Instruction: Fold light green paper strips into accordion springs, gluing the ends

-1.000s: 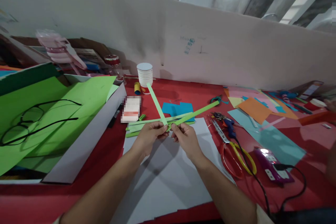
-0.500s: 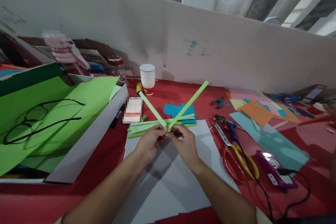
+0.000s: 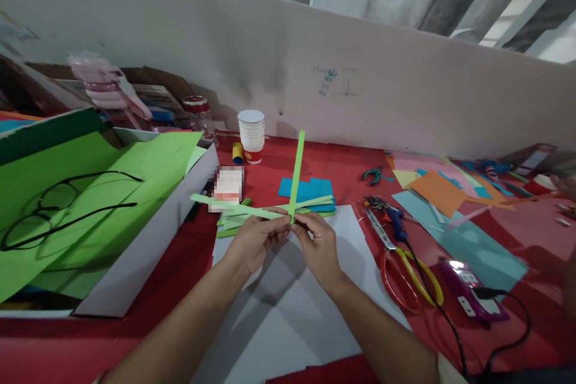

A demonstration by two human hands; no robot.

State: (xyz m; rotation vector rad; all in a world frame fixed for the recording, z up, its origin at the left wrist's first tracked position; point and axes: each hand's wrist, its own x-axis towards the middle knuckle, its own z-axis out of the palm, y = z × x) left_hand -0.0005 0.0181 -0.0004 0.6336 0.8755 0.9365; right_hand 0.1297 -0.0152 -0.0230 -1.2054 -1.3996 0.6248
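Green sheets (image 3: 90,162) in box at our far left. Our left hand (image 3: 254,240) pinches flat pale strip (image 3: 234,207); our right hand (image 3: 319,246) pinches upright green strip (image 3: 297,171), crossing above white sheet (image 3: 288,306). Scissors (image 3: 400,264) lie right, near sheet edge; bare sheet before us.

Both hands (image 3: 288,240) pinching crossed green paper strips (image 3: 294,183)

No legible text, label, brand or number. Faint blue markings on the far partition wall (image 3: 327,79) are too small to read. The white-and-orange card (image 3: 227,188) on the red table (image 3: 288,165), left of centre, is blurred out
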